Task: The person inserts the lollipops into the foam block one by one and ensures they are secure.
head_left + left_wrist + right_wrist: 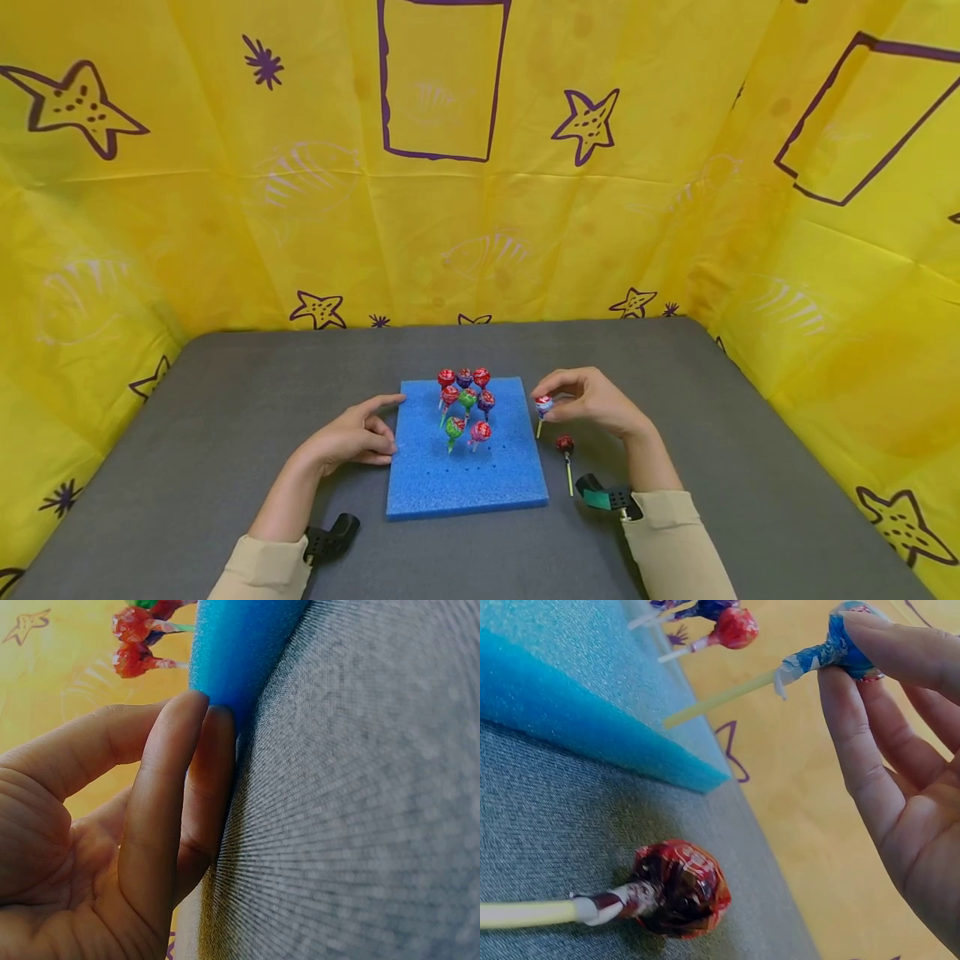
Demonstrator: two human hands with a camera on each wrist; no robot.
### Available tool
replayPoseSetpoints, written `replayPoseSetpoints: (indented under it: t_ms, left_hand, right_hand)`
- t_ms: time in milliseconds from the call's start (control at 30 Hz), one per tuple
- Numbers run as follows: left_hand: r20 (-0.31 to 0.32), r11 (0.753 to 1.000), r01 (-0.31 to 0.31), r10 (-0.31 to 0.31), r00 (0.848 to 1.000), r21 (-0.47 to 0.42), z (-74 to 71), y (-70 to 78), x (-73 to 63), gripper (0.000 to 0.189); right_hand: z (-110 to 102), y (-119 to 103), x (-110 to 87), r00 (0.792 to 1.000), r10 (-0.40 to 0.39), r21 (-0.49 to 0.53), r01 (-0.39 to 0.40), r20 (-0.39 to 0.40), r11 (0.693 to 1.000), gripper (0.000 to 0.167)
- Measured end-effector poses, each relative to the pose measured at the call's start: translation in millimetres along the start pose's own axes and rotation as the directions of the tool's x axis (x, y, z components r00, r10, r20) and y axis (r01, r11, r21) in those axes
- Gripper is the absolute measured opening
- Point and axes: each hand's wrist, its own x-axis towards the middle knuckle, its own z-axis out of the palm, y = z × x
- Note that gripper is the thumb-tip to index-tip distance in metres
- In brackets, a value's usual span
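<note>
In my right hand (pixel 596 404) a lollipop (pixel 847 649) in a blue wrapper is pinched between thumb and fingers. Its pale yellow stick points down toward the right edge of a blue foam block (pixel 427 492). My left hand (pixel 352 433) rests against the block's left edge, with the index finger stretched toward the far corner. Several wrapped lollipops stand in the foam, among them a green one (pixel 454 428), a pink one (pixel 480 432) and a red one (pixel 446 377). Small holes show in the near part of the foam.
A dark red lollipop (pixel 681 889) lies on the grey table (pixel 247 400), right of the block and close to my right wrist. Black wrist mounts (pixel 333 537) stick out by both sleeves. A yellow patterned cloth (pixel 450 208) hangs around the table's back and sides.
</note>
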Motion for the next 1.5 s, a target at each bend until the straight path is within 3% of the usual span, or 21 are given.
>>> replayPoseSetpoints:
  t_ms: [767, 1500]
  left_hand:
    - [-0.006, 1.000, 0.007, -0.007, 1.000, -0.008, 0.4, 0.2, -0.5, 0.075]
    - [0.012, 1.000, -0.012, 0.012, 1.000, 0.000, -1.0, -0.3, -0.3, 0.077]
  right_hand:
    - [23, -6, 13.7, 1.000, -0.020, 0.061, 0.020, 0.010, 0.998, 0.026]
    - [41, -8, 22.8, 0.999, 0.030, 0.043, -0.031, 0.027, 0.999, 0.024]
